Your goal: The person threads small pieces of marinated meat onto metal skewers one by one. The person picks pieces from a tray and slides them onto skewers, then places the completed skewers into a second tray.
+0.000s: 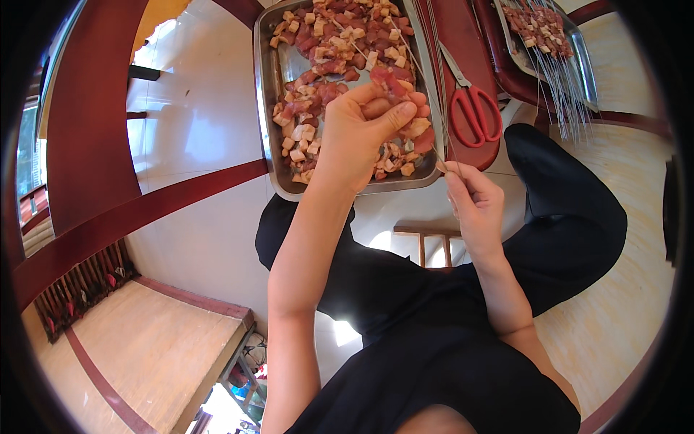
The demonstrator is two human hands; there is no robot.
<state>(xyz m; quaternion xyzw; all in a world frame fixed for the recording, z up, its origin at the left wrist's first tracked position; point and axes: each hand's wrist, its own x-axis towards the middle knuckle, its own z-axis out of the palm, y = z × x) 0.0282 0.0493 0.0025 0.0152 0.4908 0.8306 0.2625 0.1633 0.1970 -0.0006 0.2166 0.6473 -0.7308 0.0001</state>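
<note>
My left hand [374,116] pinches a piece of raw red meat [386,80] between thumb and fingers, above a metal tray [262,103]. Diced raw meat [309,97] and pale, fatty-looking cubes [303,132] lie spread in that tray. By its near right corner, my right hand [477,203] grips a thin metal skewer [439,158] in its fingertips. A flat piece of meat [424,140] shows along the skewer, between my two hands. The skewer's far end is partly hidden behind my left hand.
Red-handled scissors [477,116] lie on a dark red wooden surface [463,24] right of the tray, beside loose skewers [429,32]. Farther right, a second metal tray [588,87] holds loaded meat skewers [542,32], their bare ends [566,103] sticking out towards me.
</note>
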